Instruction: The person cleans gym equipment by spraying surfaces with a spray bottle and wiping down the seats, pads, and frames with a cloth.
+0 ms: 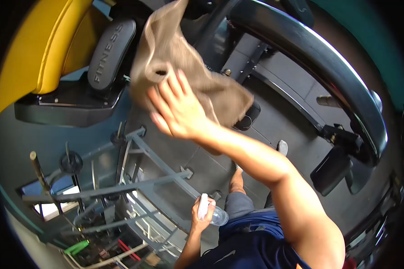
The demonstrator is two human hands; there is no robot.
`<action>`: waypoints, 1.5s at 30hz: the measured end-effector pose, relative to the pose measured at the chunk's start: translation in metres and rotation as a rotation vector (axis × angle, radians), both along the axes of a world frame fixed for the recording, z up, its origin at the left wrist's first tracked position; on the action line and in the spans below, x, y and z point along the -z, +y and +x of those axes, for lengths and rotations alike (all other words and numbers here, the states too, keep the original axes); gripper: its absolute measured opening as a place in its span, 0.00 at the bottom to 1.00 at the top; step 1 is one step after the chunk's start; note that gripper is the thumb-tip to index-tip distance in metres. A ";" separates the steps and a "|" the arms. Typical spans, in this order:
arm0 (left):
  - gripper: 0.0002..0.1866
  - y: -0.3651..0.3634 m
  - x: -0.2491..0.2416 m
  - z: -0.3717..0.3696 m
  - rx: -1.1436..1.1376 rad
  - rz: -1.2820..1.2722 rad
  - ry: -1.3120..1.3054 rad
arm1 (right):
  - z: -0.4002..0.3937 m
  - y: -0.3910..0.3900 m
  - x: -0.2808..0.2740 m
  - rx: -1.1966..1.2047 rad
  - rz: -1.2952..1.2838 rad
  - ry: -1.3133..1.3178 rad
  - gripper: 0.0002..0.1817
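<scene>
My right hand point(177, 112) reaches forward and grips a tan, ribbed cloth point(175, 58), bunched under the fingers and draped against a black gym machine. The cloth hangs beside a black pad marked "FITNESS" point(110, 51). Low in the view, my left hand point(201, 217) is closed around a clear spray bottle with a white top point(211, 213), held close to my body. My dark blue shirt point(256, 244) and grey shorts fill the bottom of the view.
A yellow padded seat point(36, 49) fills the upper left. A thick, curved black frame point(327, 62) sweeps across the upper right, with a black foot pad point(330, 170) below it. A grey metal rack with bars point(121, 188) stands at the lower left on the dark floor.
</scene>
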State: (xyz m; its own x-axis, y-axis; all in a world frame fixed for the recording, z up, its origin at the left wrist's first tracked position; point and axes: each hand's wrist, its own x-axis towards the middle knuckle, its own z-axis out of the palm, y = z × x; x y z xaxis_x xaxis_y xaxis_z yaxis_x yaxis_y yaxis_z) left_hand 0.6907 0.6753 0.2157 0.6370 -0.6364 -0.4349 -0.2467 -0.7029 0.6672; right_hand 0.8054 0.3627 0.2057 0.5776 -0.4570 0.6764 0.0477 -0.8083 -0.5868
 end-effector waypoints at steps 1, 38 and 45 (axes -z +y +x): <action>0.09 0.004 0.000 0.009 0.031 -0.013 -0.003 | -0.011 0.023 0.026 -0.030 -0.036 0.042 0.36; 0.06 0.035 0.065 0.103 0.271 0.165 0.137 | -0.054 0.024 0.143 0.920 0.868 0.239 0.30; 0.07 0.029 0.068 0.073 0.162 0.195 0.108 | -0.083 0.037 0.164 0.833 0.947 0.121 0.43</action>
